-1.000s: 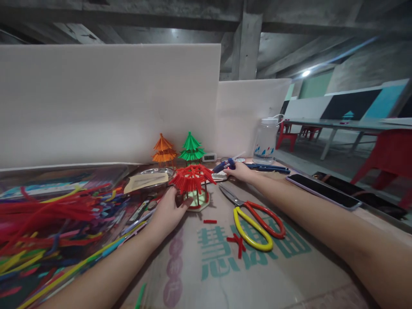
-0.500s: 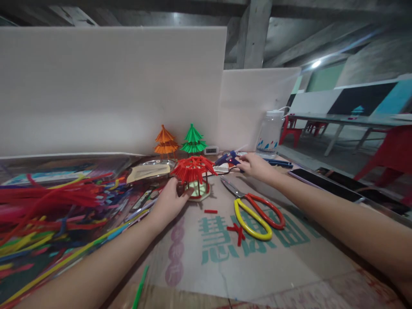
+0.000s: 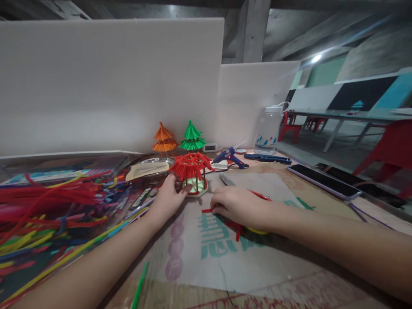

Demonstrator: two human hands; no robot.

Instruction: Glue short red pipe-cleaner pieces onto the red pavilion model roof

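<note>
A small pavilion model (image 3: 190, 166) with a red pipe-cleaner roof, posts and a pale base stands on the table. My left hand (image 3: 168, 197) grips its near left side, thumb at the base. To the right, my right hand (image 3: 236, 205) is lowered to the sheet, thumb and fingertips closed on one end of a short red pipe-cleaner piece (image 3: 206, 210). Beneath that hand lie the scissors, mostly hidden, with the blade tip (image 3: 225, 178) showing. More red pieces (image 3: 238, 232) lie partly covered by the hand.
Behind stand an orange tiered model (image 3: 165, 140) and a green one (image 3: 192, 137). A blue glue gun (image 3: 230, 157), water bottle (image 3: 268, 131) and phone (image 3: 323, 181) are at the back and right. Pipe cleaners (image 3: 58, 197) heap on the left; a metal tray (image 3: 154, 163) sits behind.
My right hand has let go of the glue gun, which stays at the back. It has come down and nearer, onto the short red piece. My left hand keeps its hold on the pavilion.
</note>
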